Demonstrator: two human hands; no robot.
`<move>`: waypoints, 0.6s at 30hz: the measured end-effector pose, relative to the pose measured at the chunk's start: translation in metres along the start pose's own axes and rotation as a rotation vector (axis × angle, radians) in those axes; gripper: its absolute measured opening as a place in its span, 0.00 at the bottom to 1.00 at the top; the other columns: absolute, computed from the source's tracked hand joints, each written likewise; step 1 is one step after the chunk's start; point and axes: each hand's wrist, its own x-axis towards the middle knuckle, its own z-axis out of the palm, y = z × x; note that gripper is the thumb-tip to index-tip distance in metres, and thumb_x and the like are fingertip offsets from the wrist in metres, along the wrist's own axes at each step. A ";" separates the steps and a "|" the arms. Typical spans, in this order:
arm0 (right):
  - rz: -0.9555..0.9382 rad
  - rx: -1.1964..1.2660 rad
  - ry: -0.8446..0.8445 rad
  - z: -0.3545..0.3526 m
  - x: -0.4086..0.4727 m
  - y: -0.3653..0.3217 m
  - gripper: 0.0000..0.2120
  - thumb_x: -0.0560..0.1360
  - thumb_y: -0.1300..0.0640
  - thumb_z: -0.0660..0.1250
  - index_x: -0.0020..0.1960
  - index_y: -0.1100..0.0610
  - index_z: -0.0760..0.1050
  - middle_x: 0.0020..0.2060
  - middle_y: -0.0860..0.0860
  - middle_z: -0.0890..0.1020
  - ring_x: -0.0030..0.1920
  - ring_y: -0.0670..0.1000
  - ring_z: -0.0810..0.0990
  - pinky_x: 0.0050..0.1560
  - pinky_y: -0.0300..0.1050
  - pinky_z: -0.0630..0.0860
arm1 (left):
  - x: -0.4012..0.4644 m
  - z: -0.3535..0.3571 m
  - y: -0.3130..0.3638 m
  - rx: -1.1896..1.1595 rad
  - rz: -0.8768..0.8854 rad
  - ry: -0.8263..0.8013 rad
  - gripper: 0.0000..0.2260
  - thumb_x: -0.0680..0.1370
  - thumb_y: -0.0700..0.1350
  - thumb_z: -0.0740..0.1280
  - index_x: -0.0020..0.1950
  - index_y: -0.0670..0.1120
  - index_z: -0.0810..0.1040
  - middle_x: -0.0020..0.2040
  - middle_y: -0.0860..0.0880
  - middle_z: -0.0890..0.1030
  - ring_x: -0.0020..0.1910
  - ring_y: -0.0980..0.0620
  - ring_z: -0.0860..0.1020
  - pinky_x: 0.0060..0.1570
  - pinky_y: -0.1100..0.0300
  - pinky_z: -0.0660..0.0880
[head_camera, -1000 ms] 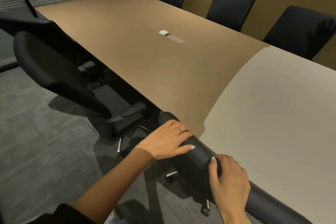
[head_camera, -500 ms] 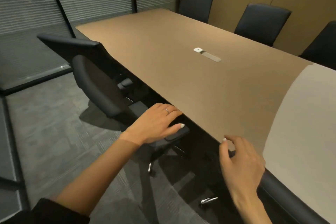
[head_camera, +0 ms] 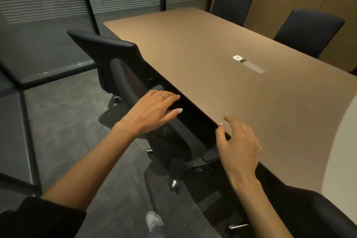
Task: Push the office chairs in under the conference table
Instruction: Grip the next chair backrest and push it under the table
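Both hands are seen open and empty at centre frame: the left hand (head_camera: 152,114) is spread, fingers loosely extended, above the black office chair (head_camera: 123,75), while the right hand (head_camera: 239,147) is half curled over the near edge of the conference table (head_camera: 212,60). The chair is angled out from the table's left edge, seat partly beneath it; three more chairs are ranged along the far side, upper right.

Grey carpeted floor (head_camera: 63,121) carries black office chairs (head_camera: 123,67) beside the conference table (head_camera: 193,48).
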 end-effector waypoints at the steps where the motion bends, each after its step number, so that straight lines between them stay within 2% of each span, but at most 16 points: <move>1: -0.010 0.000 -0.015 0.007 0.005 -0.006 0.12 0.76 0.55 0.64 0.58 0.56 0.77 0.52 0.52 0.82 0.53 0.52 0.78 0.51 0.44 0.68 | -0.002 0.001 -0.007 -0.002 -0.007 0.001 0.27 0.79 0.60 0.49 0.67 0.42 0.71 0.61 0.42 0.77 0.60 0.45 0.74 0.60 0.52 0.67; 8: -0.080 -0.021 -0.118 0.053 0.045 -0.037 0.16 0.76 0.53 0.63 0.62 0.56 0.75 0.56 0.53 0.80 0.58 0.54 0.75 0.56 0.51 0.70 | -0.006 0.001 -0.059 0.001 -0.054 -0.010 0.30 0.79 0.62 0.44 0.67 0.42 0.70 0.60 0.43 0.78 0.60 0.46 0.74 0.59 0.51 0.68; 15: -0.093 -0.024 -0.214 0.099 0.090 -0.065 0.18 0.77 0.53 0.61 0.65 0.56 0.73 0.59 0.54 0.79 0.61 0.54 0.72 0.59 0.50 0.67 | 0.012 0.001 -0.121 0.031 -0.085 -0.020 0.27 0.79 0.59 0.48 0.67 0.42 0.70 0.61 0.42 0.77 0.63 0.45 0.72 0.62 0.49 0.65; 18: -0.070 -0.033 -0.218 0.116 0.103 -0.075 0.18 0.77 0.52 0.61 0.65 0.56 0.73 0.59 0.54 0.79 0.61 0.54 0.72 0.59 0.50 0.67 | 0.024 0.003 -0.147 0.022 -0.068 -0.054 0.29 0.79 0.60 0.45 0.67 0.42 0.70 0.62 0.41 0.77 0.64 0.44 0.72 0.62 0.48 0.65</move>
